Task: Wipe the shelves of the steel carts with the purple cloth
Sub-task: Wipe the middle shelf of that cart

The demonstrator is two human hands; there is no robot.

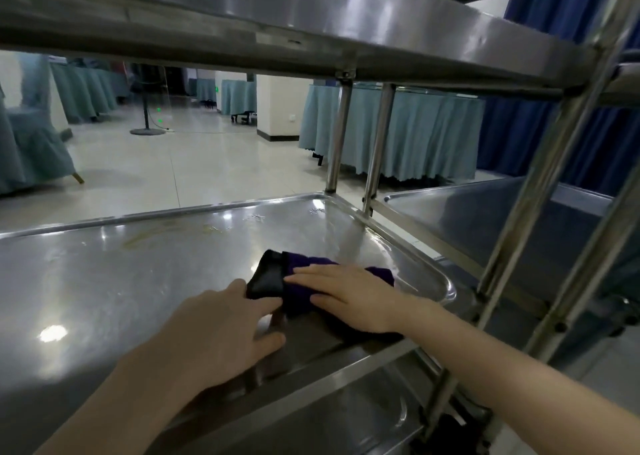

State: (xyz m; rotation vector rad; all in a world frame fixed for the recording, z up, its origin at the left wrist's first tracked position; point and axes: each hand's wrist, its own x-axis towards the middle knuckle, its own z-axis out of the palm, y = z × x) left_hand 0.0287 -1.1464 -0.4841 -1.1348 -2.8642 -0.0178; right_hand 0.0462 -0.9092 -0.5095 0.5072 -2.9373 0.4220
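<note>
While looking in beneath the top shelf (pixel 277 21) of the steel cart, meets at left a broad run of bare, glossy middle shelf (pixel 104 281), closed at the back by a low raised lip, with pale floor (pixel 166 163) beyond. Carries a brownish smear (pixel 152 238) near that back lip. Further right, finds the left hand (pixel 214 333), palm down, fingers straight and spread, fingertips touching the dark folded end of the purple cloth (pixel 304 264). Has the cloth bunched on the right half of this shelf, nearer the front edge than the back. Shows the right hand (pixel 349 298) lying flat on top of it, fingers extended and pointing left, gripping nothing. Leaves only a narrow strip of steel between cloth and the rounded right rim corner (pixel 448 286). Ends with upright posts (pixel 337 135) at the far right corner and the second cart's shelf (pixel 502 219) just beside, a slim gap between.
</note>
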